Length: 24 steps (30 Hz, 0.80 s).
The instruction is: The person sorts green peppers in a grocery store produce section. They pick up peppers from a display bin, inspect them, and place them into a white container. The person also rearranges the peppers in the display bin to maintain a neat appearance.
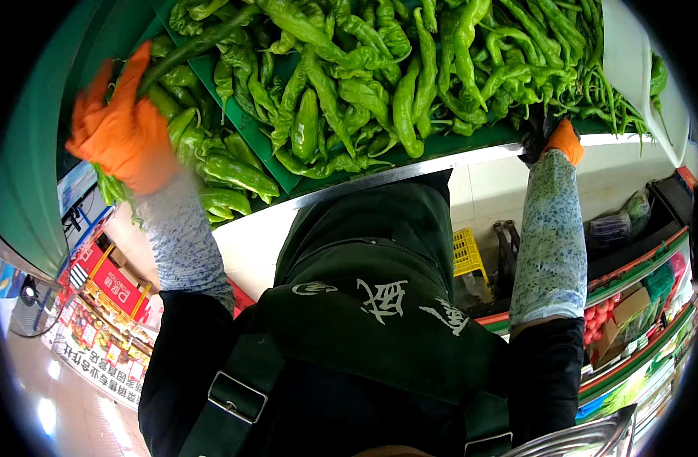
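Note:
My left hand (123,128), in an orange glove and blurred by motion, is above the green peppers at the left. Between its thumb and forefinger is the lower end of a long green pepper (203,45), also blurred. Under the fingers lie broader green peppers (240,171), beyond a green divider (234,125). My right hand (565,143), gloved in orange, is at the metal front edge (406,171) of the display. Crumpled black material (536,140) shows at its fingers; whether this is the glove's palm or a separate thing is unclear. Wrinkled long green peppers (326,85) fill the middle.
Thin green peppers (606,97) lie at the right beside a white plastic panel (632,63). A yellow plastic crate (468,254) stands on the floor below. Produce shelves (635,285) line the right, and a red box (114,280) is at the left.

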Available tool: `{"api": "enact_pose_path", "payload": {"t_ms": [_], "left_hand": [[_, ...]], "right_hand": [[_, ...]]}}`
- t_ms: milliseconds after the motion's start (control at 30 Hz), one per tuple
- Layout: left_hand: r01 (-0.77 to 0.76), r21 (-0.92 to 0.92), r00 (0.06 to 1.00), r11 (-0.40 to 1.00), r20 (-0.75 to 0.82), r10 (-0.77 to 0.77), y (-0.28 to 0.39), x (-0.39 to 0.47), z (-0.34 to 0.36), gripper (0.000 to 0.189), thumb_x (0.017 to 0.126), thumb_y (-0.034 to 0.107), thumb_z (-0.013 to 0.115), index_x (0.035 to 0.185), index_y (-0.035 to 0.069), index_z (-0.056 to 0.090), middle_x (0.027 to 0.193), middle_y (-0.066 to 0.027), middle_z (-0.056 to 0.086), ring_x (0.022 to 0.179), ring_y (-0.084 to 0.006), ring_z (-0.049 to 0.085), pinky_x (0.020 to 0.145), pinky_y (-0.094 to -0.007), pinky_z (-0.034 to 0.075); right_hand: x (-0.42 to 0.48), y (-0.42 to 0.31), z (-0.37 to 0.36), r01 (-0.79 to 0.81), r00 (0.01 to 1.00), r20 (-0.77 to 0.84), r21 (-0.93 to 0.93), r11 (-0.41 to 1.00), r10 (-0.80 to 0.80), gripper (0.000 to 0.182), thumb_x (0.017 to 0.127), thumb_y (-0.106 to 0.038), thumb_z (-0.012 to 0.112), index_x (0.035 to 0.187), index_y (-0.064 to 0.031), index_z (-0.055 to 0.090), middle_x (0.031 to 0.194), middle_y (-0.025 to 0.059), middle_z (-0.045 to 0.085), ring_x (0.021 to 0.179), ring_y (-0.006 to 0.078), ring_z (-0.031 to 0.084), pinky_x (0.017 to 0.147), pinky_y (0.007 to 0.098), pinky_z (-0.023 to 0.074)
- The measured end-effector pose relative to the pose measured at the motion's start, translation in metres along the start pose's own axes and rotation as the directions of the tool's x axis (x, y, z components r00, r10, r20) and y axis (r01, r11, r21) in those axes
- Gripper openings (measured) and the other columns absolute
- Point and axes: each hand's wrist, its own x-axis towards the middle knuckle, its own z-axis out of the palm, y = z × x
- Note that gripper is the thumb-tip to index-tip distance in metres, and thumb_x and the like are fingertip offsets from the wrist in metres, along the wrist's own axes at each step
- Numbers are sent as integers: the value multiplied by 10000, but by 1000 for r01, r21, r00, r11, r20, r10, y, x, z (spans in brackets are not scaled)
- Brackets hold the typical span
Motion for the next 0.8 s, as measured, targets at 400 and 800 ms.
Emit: {"api": "enact_pose_path", "payload": {"t_ms": [400,800], "left_hand": [[-286,-294,909,912,218,355,9,-35,51,609,712,-138,550,1114,243,805,1224,-38,741,1289,-323,588,1093,-437,445],[-145,-534,969,833,96,230,84,13,84,269,841,129,703,1109,123,729,1090,-121,702,1046,-337,662,904,-436,540]], "right_hand": [[-26,-24,-20,-40,999,34,52,998,39,574,848,-429,690,1065,99,743,1093,253,754,1037,355,729,897,420,548],[13,2,1,51,999,26,-204,978,-46,621,874,-539,607,1046,35,768,1110,268,742,1068,370,721,914,432,541]]}}
